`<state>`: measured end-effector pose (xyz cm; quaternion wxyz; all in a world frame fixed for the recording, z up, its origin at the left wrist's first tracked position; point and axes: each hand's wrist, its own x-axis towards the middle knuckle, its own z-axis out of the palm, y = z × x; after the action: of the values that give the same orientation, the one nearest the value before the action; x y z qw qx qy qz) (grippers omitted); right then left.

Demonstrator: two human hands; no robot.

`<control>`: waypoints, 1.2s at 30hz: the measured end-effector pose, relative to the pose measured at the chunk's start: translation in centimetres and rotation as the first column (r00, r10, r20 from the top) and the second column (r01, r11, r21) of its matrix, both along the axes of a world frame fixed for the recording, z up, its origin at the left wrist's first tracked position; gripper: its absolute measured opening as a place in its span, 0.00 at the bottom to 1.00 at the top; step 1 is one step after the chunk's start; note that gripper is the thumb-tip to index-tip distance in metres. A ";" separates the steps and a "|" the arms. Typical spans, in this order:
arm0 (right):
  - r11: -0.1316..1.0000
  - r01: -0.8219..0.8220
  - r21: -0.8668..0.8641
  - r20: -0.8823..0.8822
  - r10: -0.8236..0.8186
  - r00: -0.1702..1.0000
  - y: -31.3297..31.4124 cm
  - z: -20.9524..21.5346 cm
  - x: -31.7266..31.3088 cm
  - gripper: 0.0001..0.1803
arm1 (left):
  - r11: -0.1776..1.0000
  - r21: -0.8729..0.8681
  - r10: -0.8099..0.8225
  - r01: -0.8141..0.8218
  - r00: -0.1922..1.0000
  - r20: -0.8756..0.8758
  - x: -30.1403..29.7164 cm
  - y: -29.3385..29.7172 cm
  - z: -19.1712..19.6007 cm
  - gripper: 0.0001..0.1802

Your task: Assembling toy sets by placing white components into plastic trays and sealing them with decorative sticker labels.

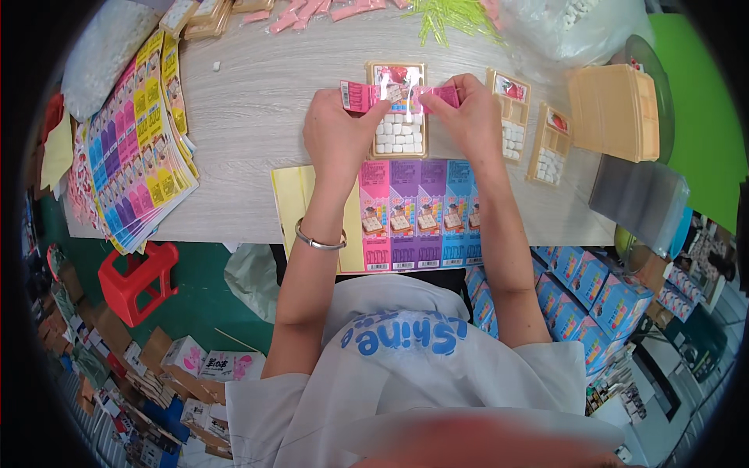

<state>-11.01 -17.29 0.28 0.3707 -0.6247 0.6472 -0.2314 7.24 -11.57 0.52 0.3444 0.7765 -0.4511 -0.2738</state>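
A pink printed label strip (360,97) stretches across a shallow beige tray (376,150). My left hand (337,129) pinches the strip near its left end, thumb pressed toward the tray. At the other end, my right hand (470,117) grips the same strip, its thumb lying on it. White pellet-like pieces (399,134) fill the tray's near part, and a picture with red fruit (396,74) shows at its far end. Just below the tray lies a sheet of pink, purple and blue labels (425,214), with bare yellow backing (350,242) at its left.
Two similar trays, one farther (512,136) and one nearer (548,164), lie to the right beside stacked beige trays (612,109). Label sheets (140,148) pile up at the left. Pink packets (300,14), green sticks (456,19) and a plastic bag (573,35) lie at the back.
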 end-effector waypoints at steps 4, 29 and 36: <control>1.000 0.020 -0.013 0.005 -0.020 1.000 0.2 -0.4 0.2 0.15 | 0.999 0.034 0.024 -0.019 0.989 -0.146 -0.6 -0.3 1.0 0.18; 0.989 -0.148 0.008 0.762 0.089 0.642 11.7 9.8 -1.8 0.16 | 0.973 -0.230 -0.215 0.010 0.400 -0.891 0.0 8.2 5.7 0.23; 0.974 -0.020 -0.227 0.646 0.166 0.745 13.4 9.0 -1.8 0.09 | 0.628 -0.754 -0.213 0.194 0.974 0.073 4.2 12.5 5.1 0.25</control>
<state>-12.84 -3.93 9.26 0.5201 -0.5686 0.4147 -0.4839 11.44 0.91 5.61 0.6084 0.5031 -0.6044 -0.1072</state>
